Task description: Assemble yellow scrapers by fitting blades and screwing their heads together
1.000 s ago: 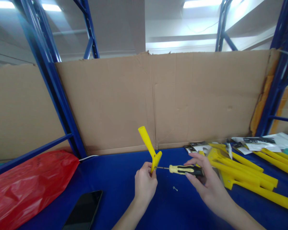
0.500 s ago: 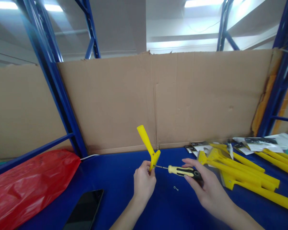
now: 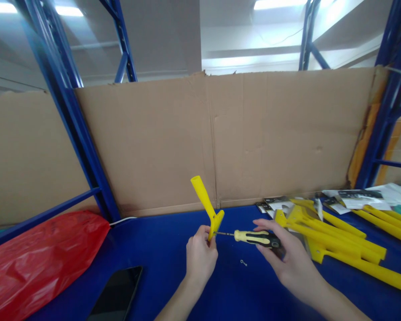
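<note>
My left hand is closed on the lower end of a yellow plastic scraper handle, whose hollow tube leans up to the left. In my right hand is a screwdriver with a cream and black grip, held level by fingers and thumb. Its thin shaft points left, and the tip meets the yellow head just above my left fingertips. Whether the tip sits in a screw is too small to tell. Below the screwdriver a small metal screw lies on the blue tabletop.
Several yellow scrapers lie piled at the right, with printed packets behind them. A black phone and a red plastic bag are at the left. A cardboard panel stands along the back between blue rack posts.
The view has shifted slightly, so the surroundings appear a little further left. Both hands keep their grips, and the screwdriver tip stays at the yellow head.
</note>
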Demonstrator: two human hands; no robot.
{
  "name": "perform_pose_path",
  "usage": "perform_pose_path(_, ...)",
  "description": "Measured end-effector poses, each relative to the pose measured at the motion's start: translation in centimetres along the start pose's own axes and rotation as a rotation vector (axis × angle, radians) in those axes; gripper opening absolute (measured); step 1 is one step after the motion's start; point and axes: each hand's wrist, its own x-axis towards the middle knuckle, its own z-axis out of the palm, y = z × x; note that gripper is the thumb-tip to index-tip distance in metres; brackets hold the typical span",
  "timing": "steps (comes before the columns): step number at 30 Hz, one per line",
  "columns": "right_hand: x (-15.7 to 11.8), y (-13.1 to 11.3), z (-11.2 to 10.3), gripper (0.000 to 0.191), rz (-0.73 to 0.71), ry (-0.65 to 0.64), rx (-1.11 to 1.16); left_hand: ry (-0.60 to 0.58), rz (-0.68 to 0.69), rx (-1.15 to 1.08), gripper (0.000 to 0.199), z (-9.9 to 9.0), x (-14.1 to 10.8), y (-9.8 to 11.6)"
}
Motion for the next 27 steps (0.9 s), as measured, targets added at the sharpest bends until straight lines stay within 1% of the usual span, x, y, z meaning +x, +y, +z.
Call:
perform_pose_path(2, 0.2, -0.1, -0.1, 0.028, 0.021, 0.018, -0.026, -0.005, -0.001, 0.019, 0.013, 0.1, -0.1, 0.1)
perform_pose_path(4, 0.4, -0.3, -0.2, 0.024, 0.076, 0.035, -0.058, -0.008, -0.010, 0.026, 0.013, 0.2, -0.3, 0.3)
perform_pose_path(7, 0.5, -0.5, -0.2, 0.031, 0.149, 0.021, -0.089, -0.006, 0.005, 0.009, 0.014, 0.1, -0.3, 0.5)
perform_pose_path(9, 0.3, -0.6, -0.2, 0.033, 0.131, 0.026, -0.080, -0.002, 0.009, 0.017, 0.014, 0.0, -0.2, 0.5)
perform_pose_path(12, 0.1, -0.6, -0.2, 0.047, 0.042, 0.016, -0.011, 0.001, -0.009, 0.046, 0.013, 0.0, -0.1, 0.5)
perform_pose_path(13, 0.1, -0.6, -0.2, 0.046, 0.017, 0.005, 0.004, 0.002, -0.011, 0.052, 0.013, 0.0, -0.1, 0.4)
perform_pose_path(16, 0.2, -0.3, -0.4, 0.031, -0.019, -0.002, -0.032, 0.001, -0.006, 0.060, 0.014, 0.1, -0.1, 0.4)
perform_pose_path(18, 0.4, 0.0, -0.5, 0.025, 0.034, 0.001, -0.080, 0.002, 0.003, 0.056, 0.014, 0.1, -0.2, 0.4)
perform_pose_path(21, 0.5, 0.1, -0.3, 0.036, 0.147, -0.077, -0.115, 0.030, 0.030, 0.050, 0.014, -0.2, -0.1, 0.4)
perform_pose_path(23, 0.3, -0.1, 0.0, 0.040, 0.166, -0.164, -0.106, 0.062, 0.033, 0.031, 0.014, -0.3, 0.1, 0.4)
perform_pose_path(25, 0.1, -0.6, 0.2, 0.033, 0.138, -0.284, -0.093, 0.075, 0.036, -0.008, 0.013, -0.5, 0.2, 0.4)
perform_pose_path(27, 0.2, -1.1, 0.2, 0.019, 0.103, -0.402, -0.108, 0.088, 0.061, -0.020, 0.013, -0.4, 0.3, 0.5)
